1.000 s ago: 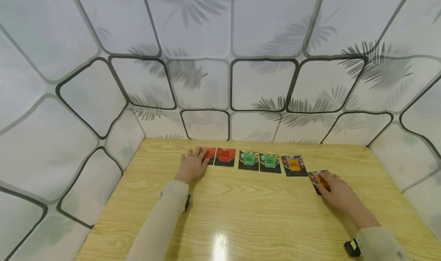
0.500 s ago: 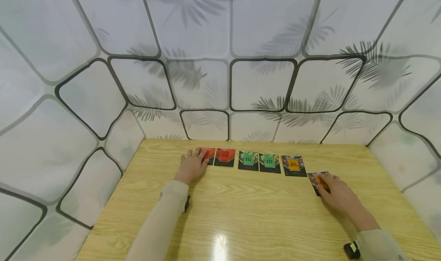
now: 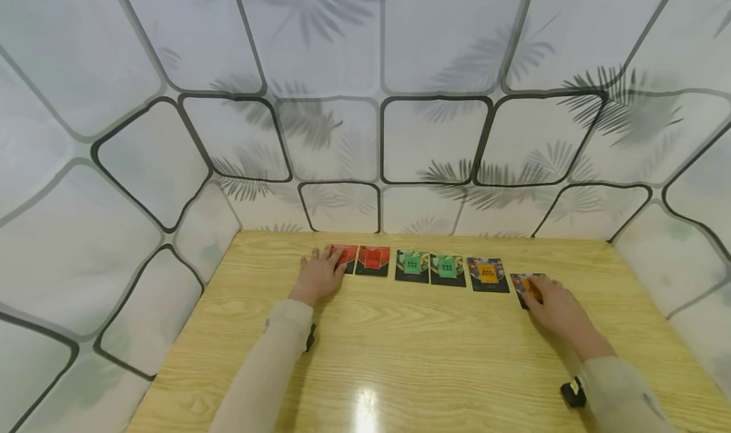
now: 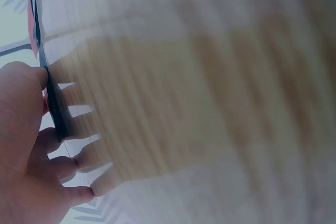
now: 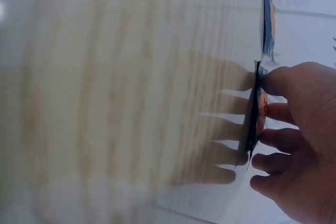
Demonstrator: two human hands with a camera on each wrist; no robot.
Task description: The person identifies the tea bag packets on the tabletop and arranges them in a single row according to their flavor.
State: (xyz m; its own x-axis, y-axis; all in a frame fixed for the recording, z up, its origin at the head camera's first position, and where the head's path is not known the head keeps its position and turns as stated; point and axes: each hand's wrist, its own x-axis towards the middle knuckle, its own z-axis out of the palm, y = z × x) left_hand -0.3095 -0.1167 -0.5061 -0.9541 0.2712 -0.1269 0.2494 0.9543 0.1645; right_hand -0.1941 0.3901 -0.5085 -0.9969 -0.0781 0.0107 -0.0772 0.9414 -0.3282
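In the head view my left hand (image 3: 320, 276) rests with spread fingers on the leftmost red sachet (image 3: 347, 263), covering its left part. The left wrist view shows the thumb at the dark lower edge of this sachet (image 4: 56, 111). At the right end of the row, my right hand (image 3: 562, 309) holds an orange-labelled sachet (image 3: 518, 285) between thumb and fingers, low over the table. Its dark edge (image 5: 253, 114) shows in the right wrist view, where the outer fingers are off it. A matching orange-labelled sachet (image 3: 488, 275) lies just left of it.
Between the hands lie another red sachet (image 3: 373, 261) and two green-labelled sachets, a left one (image 3: 412, 266) and a right one (image 3: 448, 270). The row runs along the back of the wooden table (image 3: 400, 344), near the patterned wall covering (image 3: 422, 204).
My right hand has moved the orange-labelled sachet away from me, toward the back of the table, and it now sits straighter beside its match. The left hand has stayed in place.
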